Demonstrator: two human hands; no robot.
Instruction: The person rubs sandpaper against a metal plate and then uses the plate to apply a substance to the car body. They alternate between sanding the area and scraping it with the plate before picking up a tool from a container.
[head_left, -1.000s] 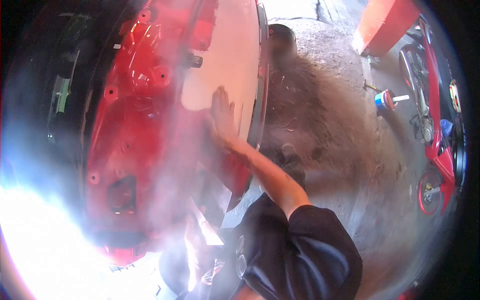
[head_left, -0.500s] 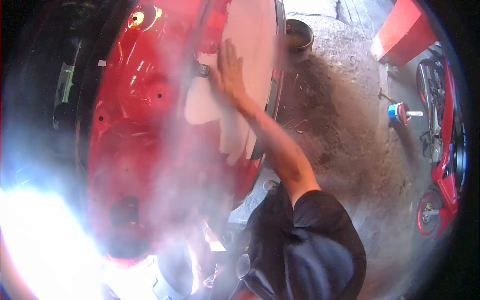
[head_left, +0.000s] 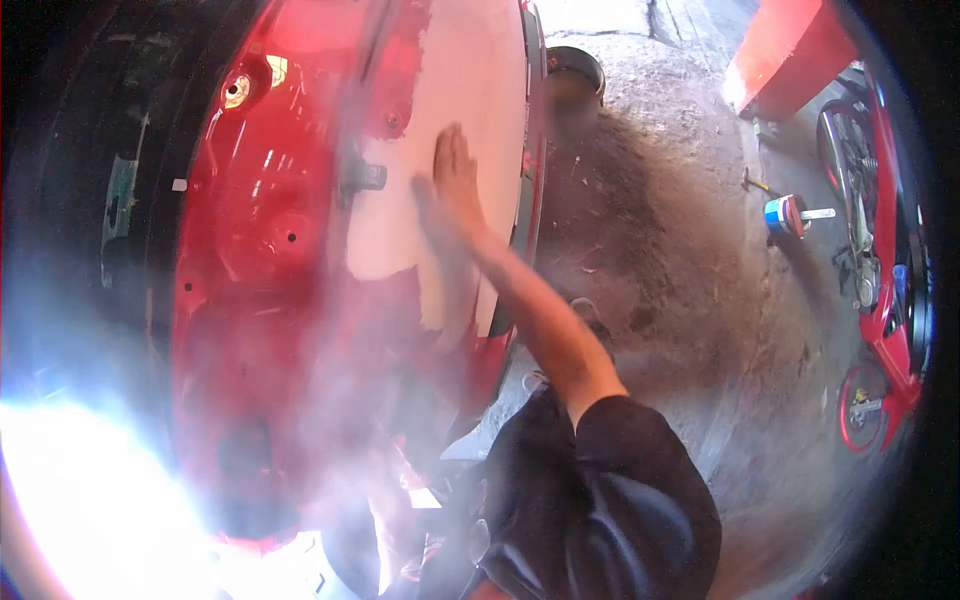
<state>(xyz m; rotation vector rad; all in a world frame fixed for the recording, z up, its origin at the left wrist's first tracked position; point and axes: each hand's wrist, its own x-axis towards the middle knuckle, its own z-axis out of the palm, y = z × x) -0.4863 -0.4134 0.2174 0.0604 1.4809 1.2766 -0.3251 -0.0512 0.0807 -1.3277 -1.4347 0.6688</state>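
Observation:
My right hand (head_left: 457,190) lies flat on a pale, smoothed patch (head_left: 385,235) of the red vehicle panel (head_left: 330,270). Its fingers are stretched out toward the top of the view, the thumb side faces left, and no tool shows in it. Just left of the hand, a dark latch-like fitting (head_left: 365,178) sits by the edge of the patch. My bare right forearm runs down to a black sleeve (head_left: 640,460). I do not see my left hand; haze and glare blur the lower left.
A dark round container (head_left: 575,78) stands on the dusty floor (head_left: 690,220) beyond the panel. Farther right are a red block (head_left: 795,60), a hammer (head_left: 762,183), a blue-and-white tub (head_left: 785,215) with a pale-handled tool, and a red motorcycle (head_left: 885,320).
The view has shifted, so the panel appears farther left and lower. Relative to the dark fitting, my right hand has slid right across the pale patch, still with fingers stretched.

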